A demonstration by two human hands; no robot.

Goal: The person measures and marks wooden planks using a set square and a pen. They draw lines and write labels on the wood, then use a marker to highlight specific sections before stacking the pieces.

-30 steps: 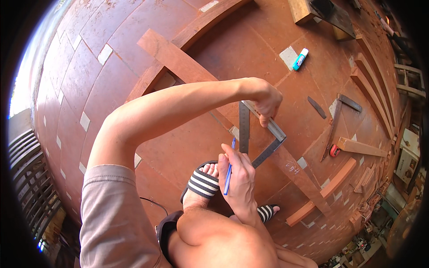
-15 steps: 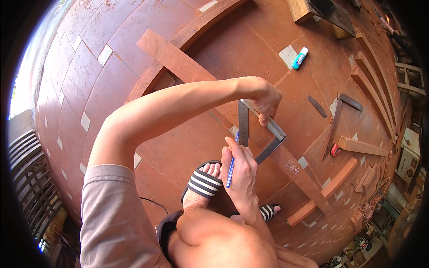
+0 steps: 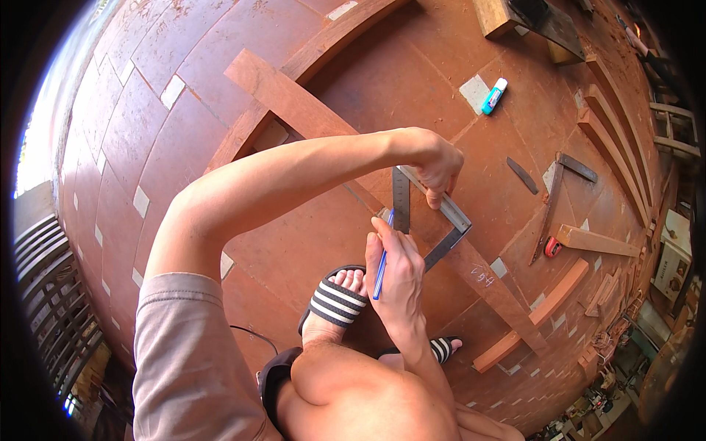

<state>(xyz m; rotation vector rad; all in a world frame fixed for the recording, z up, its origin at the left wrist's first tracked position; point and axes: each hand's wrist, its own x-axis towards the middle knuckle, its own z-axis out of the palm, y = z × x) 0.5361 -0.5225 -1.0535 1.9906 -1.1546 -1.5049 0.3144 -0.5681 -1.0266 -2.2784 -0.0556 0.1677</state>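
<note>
My left hand (image 3: 435, 170) reaches across from the left and is closed on the silver stock of a metal square (image 3: 450, 209), its thumb pressing on top. The square lies over a long wooden beam (image 3: 305, 103). One dark, ruled blade (image 3: 401, 200) points toward me, and another slants down from the stock's right end. Just below, my right hand (image 3: 399, 272) grips a blue pen (image 3: 381, 273), its upper end beside the ruled blade's left edge. My fingers partly hide the pen and the stock.
A curved beam (image 3: 353, 33) crosses under the long one. To the right lie a teal bottle (image 3: 493, 98), a dark blade (image 3: 522, 175), a second square (image 3: 577, 167), a red tape measure (image 3: 553, 247) and several curved wood pieces (image 3: 614, 158). My sandalled foot (image 3: 334, 300) is close by.
My right hand and the pen have shifted slightly, the pen moving a little farther away along the ruled blade. My left hand and the square stay put.
</note>
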